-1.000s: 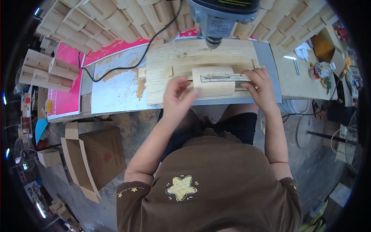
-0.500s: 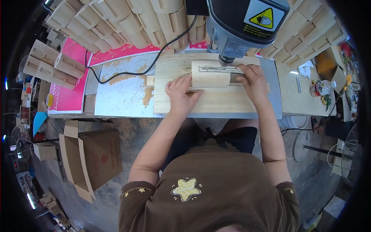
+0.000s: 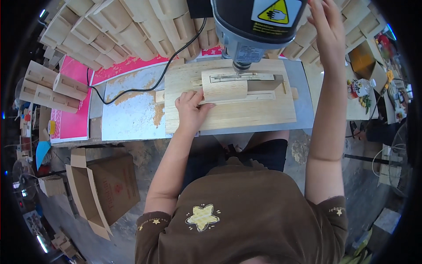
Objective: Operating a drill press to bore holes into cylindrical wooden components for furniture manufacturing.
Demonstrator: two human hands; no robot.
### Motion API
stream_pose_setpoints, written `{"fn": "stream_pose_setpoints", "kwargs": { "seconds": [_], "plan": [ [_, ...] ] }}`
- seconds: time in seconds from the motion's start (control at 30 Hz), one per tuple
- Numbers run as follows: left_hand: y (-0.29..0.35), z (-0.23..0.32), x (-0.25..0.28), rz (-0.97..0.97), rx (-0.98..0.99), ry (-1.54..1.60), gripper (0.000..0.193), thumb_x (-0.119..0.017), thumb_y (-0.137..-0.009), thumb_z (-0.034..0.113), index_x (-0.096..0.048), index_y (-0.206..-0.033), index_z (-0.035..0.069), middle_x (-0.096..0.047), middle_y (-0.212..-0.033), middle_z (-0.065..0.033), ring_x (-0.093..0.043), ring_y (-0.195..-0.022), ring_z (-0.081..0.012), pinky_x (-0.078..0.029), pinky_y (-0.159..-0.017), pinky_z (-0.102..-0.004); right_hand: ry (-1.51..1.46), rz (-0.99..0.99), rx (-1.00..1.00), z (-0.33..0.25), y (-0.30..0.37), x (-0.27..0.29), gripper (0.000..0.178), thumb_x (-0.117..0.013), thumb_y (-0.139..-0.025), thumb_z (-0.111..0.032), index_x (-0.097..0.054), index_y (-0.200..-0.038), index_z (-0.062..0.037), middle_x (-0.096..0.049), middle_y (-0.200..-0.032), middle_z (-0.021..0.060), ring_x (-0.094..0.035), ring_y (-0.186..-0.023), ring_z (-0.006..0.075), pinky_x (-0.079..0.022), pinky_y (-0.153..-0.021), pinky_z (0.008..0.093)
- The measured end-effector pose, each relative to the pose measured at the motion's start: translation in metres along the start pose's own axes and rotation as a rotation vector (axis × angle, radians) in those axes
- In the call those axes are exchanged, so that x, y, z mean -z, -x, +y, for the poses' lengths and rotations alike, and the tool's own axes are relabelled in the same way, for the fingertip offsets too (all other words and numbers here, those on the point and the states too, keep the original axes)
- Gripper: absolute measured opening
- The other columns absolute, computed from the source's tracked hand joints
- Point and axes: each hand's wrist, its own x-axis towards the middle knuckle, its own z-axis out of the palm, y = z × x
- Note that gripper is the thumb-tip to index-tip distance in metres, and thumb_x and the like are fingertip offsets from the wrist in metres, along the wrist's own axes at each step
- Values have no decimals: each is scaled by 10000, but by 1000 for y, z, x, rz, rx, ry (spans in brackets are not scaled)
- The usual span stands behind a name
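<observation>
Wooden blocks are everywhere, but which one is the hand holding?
The left hand holds the rounded wooden block lying on the wooden jig board, right under the drill press. The other blocks sit stacked behind, untouched.

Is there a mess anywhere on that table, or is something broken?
Nothing looks broken. The one messy spot is brownish sawdust scattered over the grey metal sheet, left of the wooden jig board. The left hand holds a small wooden block there; the right hand is raised beside the drill press head.
</observation>
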Motion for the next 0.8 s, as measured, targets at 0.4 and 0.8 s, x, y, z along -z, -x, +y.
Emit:
{"fn": "stream_pose_setpoints", "kwargs": {
  "seconds": [0.4,0.8],
  "plan": [
    [-1,1,-2,-4,-39,-33,499,-791,-607,229,-636,-1066,106,-528,-754,10,-520,-782,-184,-296,-767,-368,486,-181,162,-59,71,14,52,-596,-823,-62,-608,-799,-17,-516,-590,64,-510,-532,203,-386,-517,311],
    [-2,5,-4,-9,-40,-26,483,-789,-607,231,-641,-1048,103,-535,-762,4,-526,-801,-197,-306,-778,-369,386,-75,216,29,157,-8,133,-628,-771,-15,-631,-904,-22,-584,-789,79,-541,-742,244,-408,-708,354]
  ]
}}
